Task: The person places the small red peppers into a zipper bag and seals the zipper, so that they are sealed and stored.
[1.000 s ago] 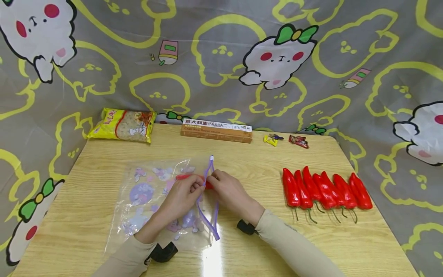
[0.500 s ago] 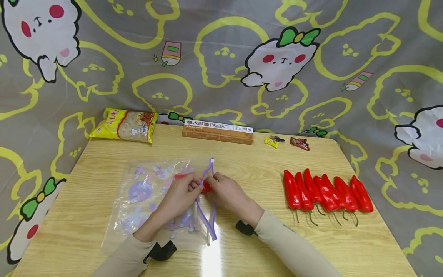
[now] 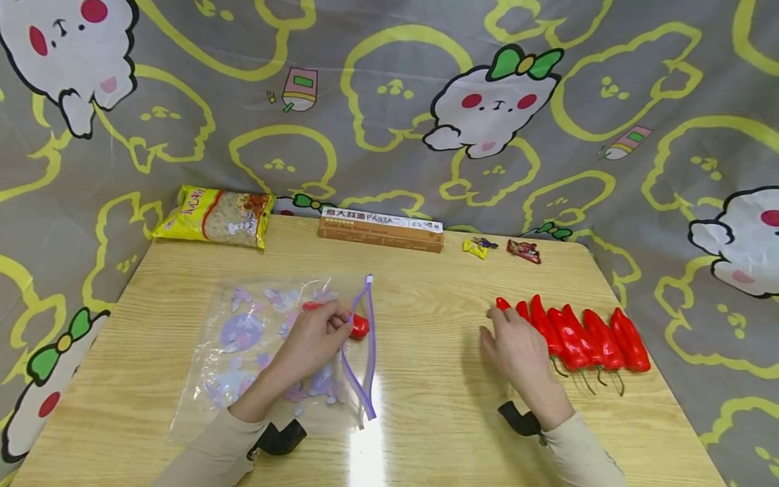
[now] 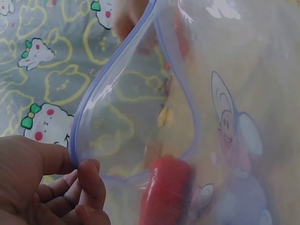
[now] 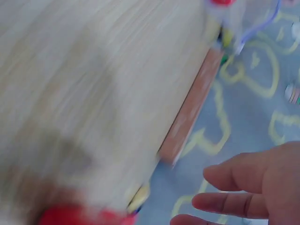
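A clear zip bag (image 3: 201, 385) with purple printed figures lies on the table, its purple-edged mouth facing right. My left hand (image 3: 313, 338) pinches that edge between thumb and finger; the left wrist view shows the mouth gaping beside the hand (image 4: 28, 173). One red pepper (image 3: 361, 327) lies inside, its end by the opening. Over at the right, my right hand (image 3: 520, 348) is above the left end of a row of red peppers (image 3: 566, 338), covering part of them. Its fingers look spread and hold nothing in the right wrist view, where red shows blurred at the bottom.
Along the back stand a yellow food packet (image 3: 234, 216) and a pasta box (image 3: 380, 233). Two small wrapped sweets, one yellow (image 3: 475, 248) and one red (image 3: 523, 251), lie right of the box. A patterned cloth (image 3: 389, 182) rises behind the table.
My right hand has left the bag's mouth and moved right to the row of peppers. The pepper in the bag is now uncovered at its end. My left hand keeps pinching the bag's edge.
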The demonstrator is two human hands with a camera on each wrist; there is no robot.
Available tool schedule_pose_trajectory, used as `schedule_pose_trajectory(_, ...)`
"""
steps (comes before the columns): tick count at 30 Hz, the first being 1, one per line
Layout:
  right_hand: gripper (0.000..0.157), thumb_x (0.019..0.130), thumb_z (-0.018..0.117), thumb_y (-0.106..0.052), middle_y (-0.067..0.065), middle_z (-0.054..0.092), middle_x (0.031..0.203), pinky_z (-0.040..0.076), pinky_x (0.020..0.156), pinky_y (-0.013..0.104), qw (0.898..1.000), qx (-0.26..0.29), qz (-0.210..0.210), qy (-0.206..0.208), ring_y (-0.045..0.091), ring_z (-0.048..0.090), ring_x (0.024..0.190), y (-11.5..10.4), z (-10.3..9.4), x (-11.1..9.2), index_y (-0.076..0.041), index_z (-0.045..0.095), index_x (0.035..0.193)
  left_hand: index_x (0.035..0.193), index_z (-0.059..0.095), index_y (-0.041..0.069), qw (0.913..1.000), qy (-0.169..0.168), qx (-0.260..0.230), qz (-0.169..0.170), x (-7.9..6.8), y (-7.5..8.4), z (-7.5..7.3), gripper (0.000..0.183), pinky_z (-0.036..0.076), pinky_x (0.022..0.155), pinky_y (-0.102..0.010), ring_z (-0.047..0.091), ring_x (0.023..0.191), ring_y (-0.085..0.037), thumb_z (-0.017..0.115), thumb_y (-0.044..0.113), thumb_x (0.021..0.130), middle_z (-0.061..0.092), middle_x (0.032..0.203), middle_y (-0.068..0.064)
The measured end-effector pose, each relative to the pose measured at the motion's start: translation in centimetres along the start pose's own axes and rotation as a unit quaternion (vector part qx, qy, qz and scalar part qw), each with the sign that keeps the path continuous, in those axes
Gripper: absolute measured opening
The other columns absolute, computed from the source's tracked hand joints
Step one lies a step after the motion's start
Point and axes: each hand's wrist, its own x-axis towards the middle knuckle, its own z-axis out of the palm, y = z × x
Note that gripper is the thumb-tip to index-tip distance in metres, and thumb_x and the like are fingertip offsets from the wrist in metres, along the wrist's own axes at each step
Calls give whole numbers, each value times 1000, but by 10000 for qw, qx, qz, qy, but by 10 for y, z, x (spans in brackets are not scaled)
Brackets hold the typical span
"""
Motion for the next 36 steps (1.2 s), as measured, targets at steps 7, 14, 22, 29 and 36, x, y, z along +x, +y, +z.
schedule_pose_trajectory(7, 20, 78, 64, -17, 12, 43, 63, 28, 33, 34, 9954, -370, 735, -493, 26, 39, 42, 25, 2, -19, -1, 50, 79, 88, 63, 8, 10000, 9, 64, -7, 1, 0, -1, 5, 46, 59, -21, 53, 64, -9, 62, 8, 83, 58, 73, 2)
schedule_pose_trajectory(14, 31, 77, 66, -24, 16, 44, 64, 32, 33, 39, 9856, -664, 1082, -1113, 30, 42, 42, 25, 3, -24, 1, 48, 78, 88, 63, 8, 10000, -10, 39, -54, 0, 1, -2, 5, 47, 59, -22, 53, 65, -9, 62, 8, 83, 58, 74, 2)
schedule_pose_trajectory(22, 25, 71, 66, -9, 20, 47, 66, 33, 33, 41, 9890, -617, 979, -916, 34, 46, 48, 22, 8, -24, -1, 50, 88, 88, 63, 9, 10000, -59, 41, -48, 1, 1, -2, 4, 47, 59, -21, 53, 65, -9, 61, 10, 84, 58, 74, 3)
schedule_pose_trajectory(29, 32, 64, 70, -11, 17, 52, 69, 37, 41, 40, 9975, -365, 471, -370, 34, 50, 58, 18, 9, -23, -3, 55, 91, 88, 63, 8, 9999, -43, 122, -30, 1, 3, -2, 4, 46, 60, -21, 53, 64, -9, 62, 10, 84, 58, 73, 3)
schedule_pose_trajectory(36, 39, 72, 70, -16, 5, 60, 98, 46, 64, 32, 9880, 1330, -221, -750, 18, 53, 83, -15, -16, -8, -11, 62, 110, 92, 62, 5, 9994, -224, -146, -214, 1, 4, -2, 9, 47, 51, -23, 56, 56, -9, 59, 10, 86, 59, 72, 1)
